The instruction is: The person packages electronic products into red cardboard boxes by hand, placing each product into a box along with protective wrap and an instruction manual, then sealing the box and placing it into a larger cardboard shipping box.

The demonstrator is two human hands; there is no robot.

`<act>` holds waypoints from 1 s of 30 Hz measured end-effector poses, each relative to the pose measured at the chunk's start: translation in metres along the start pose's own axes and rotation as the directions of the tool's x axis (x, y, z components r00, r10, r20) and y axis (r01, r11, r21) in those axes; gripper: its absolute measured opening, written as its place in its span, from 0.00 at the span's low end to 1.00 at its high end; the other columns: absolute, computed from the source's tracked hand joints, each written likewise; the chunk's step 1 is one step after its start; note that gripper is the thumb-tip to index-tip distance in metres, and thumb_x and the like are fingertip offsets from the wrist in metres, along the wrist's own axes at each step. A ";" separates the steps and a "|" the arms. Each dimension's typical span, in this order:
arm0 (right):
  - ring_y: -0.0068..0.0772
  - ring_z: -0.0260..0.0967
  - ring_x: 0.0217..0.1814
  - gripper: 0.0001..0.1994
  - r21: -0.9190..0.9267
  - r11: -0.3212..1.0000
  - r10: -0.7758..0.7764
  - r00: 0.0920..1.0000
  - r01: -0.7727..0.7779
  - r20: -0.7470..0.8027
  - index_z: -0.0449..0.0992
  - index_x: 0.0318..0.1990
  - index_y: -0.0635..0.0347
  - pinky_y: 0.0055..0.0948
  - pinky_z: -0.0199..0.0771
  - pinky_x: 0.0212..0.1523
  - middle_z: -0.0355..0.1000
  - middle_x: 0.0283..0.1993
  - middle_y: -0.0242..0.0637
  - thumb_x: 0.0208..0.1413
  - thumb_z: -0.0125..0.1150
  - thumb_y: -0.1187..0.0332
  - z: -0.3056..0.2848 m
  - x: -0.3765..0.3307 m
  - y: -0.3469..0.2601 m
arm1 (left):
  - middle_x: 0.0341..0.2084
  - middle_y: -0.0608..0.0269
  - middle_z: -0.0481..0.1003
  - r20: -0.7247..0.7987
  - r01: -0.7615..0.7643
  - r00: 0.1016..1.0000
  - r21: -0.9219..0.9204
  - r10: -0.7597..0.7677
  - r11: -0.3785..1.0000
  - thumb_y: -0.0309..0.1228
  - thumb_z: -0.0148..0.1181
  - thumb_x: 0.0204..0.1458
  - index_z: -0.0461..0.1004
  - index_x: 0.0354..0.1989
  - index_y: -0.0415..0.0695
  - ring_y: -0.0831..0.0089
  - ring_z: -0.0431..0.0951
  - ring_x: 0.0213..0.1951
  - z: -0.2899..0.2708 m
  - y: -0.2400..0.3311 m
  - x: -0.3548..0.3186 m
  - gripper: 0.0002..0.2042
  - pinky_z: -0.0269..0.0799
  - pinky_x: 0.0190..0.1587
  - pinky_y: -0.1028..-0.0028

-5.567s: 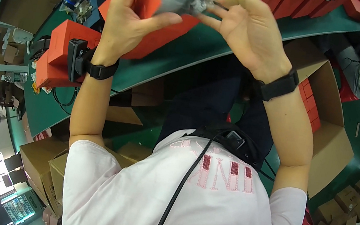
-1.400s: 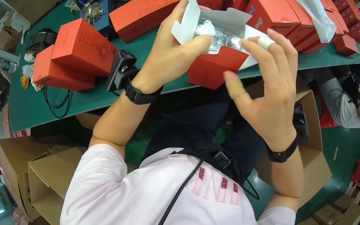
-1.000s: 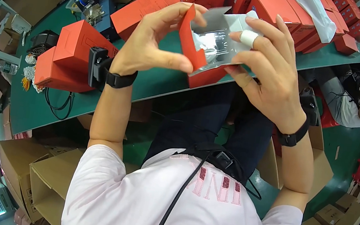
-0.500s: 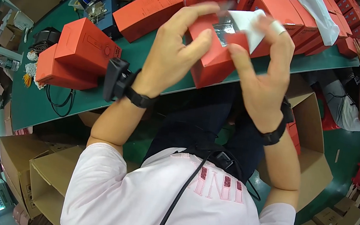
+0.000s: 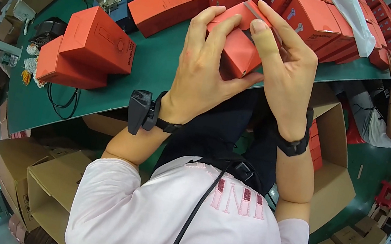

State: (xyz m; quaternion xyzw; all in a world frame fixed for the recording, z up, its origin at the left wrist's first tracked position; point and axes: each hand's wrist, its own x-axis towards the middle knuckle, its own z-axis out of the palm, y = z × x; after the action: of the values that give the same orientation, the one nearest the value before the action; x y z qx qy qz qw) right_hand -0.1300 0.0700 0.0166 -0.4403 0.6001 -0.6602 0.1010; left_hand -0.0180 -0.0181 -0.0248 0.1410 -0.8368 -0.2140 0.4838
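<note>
L hand [image 5: 202, 68] comes in from 7 o'c, back up, fingers bent at the knuckles & aimed approx 12 to 1 o'c, thumb out twd 2 o'c along the box's near side. R hand [image 5: 288, 73] comes from 5 o'c, fingers aimed approx 11 o'c, thumb bent w/ its tip over the top. Both are clamped on a small red cardboard box [image 5: 241, 57] btwn them.

That box is just past 12 o'c of view centre, at the green tabletop's [image 5: 150, 67] near edge; can't tell if it touches. Its flap end faces up twd the head cam; long axis seems to run down & away from the cam, foreshortened, exact tilt hidden by the hands.

From it: long red cardboard box [image 5: 171, 5] lying at 10 o'c; two red cardboard boxes [image 5: 100, 40], one resting partly on the other, approx 9 o'c; packed red boxes [image 5: 312, 22] at 2 o'c; open brown carton [image 5: 333, 185], 4 o'c.
</note>
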 end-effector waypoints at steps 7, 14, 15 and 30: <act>0.30 0.77 0.53 0.21 -0.293 0.924 -0.211 0.966 0.247 0.151 0.75 0.59 0.67 0.27 0.74 0.53 0.79 0.52 0.49 0.62 0.64 0.65 -0.005 0.006 0.008 | 0.58 0.42 0.64 0.026 -0.004 1.000 0.050 0.002 0.999 0.39 0.83 0.29 0.70 0.58 0.39 0.45 0.68 0.58 -0.004 0.000 0.009 0.43 0.71 0.56 0.56; 0.23 0.74 0.55 0.20 0.238 0.942 0.178 0.953 -0.238 0.245 0.72 0.62 0.69 0.24 0.73 0.57 0.78 0.53 0.40 0.63 0.59 0.76 -0.033 0.021 0.020 | 0.54 0.51 0.72 0.092 -0.091 0.992 -0.002 0.090 0.996 0.40 0.82 0.31 0.76 0.53 0.42 0.53 0.74 0.54 -0.012 -0.006 0.020 0.36 0.73 0.57 0.59; 0.21 0.74 0.52 0.19 0.239 0.924 0.244 0.940 -0.300 0.240 0.74 0.61 0.68 0.23 0.73 0.55 0.78 0.51 0.38 0.63 0.58 0.77 -0.030 0.021 0.017 | 0.54 0.51 0.72 0.096 -0.092 0.991 -0.002 0.092 0.996 0.40 0.82 0.31 0.76 0.53 0.42 0.53 0.74 0.54 -0.011 -0.007 0.021 0.36 0.73 0.57 0.59; 0.20 0.75 0.45 0.18 -0.056 0.998 0.054 0.974 -0.043 0.222 0.77 0.59 0.64 0.20 0.76 0.49 0.79 0.49 0.36 0.62 0.63 0.75 -0.017 0.017 0.005 | 0.51 0.48 0.70 0.211 -0.040 0.976 -0.023 0.044 0.999 0.44 0.85 0.26 0.73 0.46 0.39 0.53 0.73 0.55 -0.027 -0.009 0.031 0.38 0.75 0.53 0.59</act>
State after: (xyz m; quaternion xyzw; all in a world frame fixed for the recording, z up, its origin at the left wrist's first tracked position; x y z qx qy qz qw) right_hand -0.1539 0.0690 0.0222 -0.4994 0.6121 -0.5883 0.1726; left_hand -0.0092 -0.0455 0.0057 0.0953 -0.8844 -0.2252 0.3976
